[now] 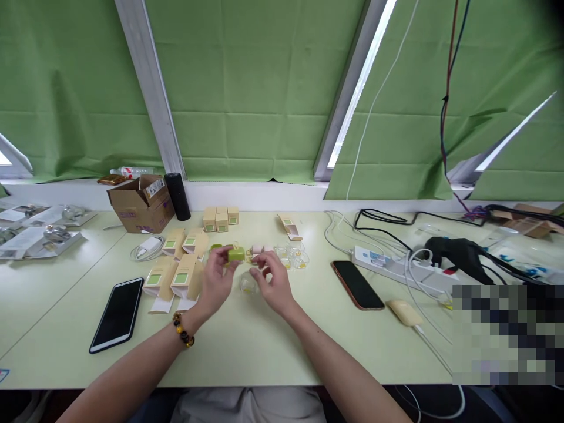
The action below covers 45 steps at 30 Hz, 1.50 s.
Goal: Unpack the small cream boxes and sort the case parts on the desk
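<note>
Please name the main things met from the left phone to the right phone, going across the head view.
White-edged phone → front cream boxes → left hand with small green case → right hand → brown-edged phone.

Between the forearms (143, 371), the bare tabletop (259, 349) gave open passage inward from its near edge. Left of the left hand (215, 277), paper cartons (157, 276) and a large phone (118, 314) obstructed any low sideways pass. Right of the right hand (275, 283), a free lane reached the smaller phone (358, 285), beyond which a power strip (399, 270) stood in the way. Clear plastic pieces (300, 258) crowded the right hand's far side.
</note>
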Motion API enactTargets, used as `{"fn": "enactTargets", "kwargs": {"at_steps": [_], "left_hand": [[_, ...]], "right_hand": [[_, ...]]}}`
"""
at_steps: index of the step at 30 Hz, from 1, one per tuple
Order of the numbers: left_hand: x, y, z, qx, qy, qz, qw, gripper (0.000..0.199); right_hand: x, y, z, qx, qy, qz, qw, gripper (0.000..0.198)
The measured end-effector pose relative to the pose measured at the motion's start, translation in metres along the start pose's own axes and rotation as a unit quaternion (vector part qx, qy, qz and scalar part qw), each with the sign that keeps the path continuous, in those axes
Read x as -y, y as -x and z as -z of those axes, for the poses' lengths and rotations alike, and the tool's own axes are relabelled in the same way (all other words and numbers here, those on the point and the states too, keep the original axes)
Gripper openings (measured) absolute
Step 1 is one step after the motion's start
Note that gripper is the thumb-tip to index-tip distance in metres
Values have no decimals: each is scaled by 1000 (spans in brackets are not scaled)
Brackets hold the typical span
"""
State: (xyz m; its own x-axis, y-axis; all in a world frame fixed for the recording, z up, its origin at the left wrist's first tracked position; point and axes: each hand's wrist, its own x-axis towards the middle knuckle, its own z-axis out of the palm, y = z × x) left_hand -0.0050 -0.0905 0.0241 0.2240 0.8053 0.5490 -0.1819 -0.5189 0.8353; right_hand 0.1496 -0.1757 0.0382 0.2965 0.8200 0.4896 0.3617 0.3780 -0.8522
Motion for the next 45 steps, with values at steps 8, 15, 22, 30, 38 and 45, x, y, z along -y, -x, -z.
{"fn": "enactTargets", "kwargs": {"at_steps": [8, 15, 22, 30, 38, 45], "left_hand": [[1, -13, 7, -98, 49, 56, 992, 44], [5, -10, 5, -90, 32, 62, 993, 46], [7, -12, 7, -86, 47, 67, 993, 46], [4, -11, 6, -84, 41, 59, 994, 46], [6, -10, 5, -89, 40, 69, 993, 46], [5, -11, 6, -91, 44, 80, 992, 48]], "right_hand": [[4, 10, -7, 237, 471, 23, 849, 7], [10, 0, 10, 216, 520, 31, 826, 20], [30, -8, 43, 161, 517, 47, 840, 25], [-2, 22, 115, 126, 554, -3, 823, 24], [-29, 22, 131, 142, 566, -58, 810, 27], [-32, 12, 129, 136, 553, -72, 819, 19]]}}
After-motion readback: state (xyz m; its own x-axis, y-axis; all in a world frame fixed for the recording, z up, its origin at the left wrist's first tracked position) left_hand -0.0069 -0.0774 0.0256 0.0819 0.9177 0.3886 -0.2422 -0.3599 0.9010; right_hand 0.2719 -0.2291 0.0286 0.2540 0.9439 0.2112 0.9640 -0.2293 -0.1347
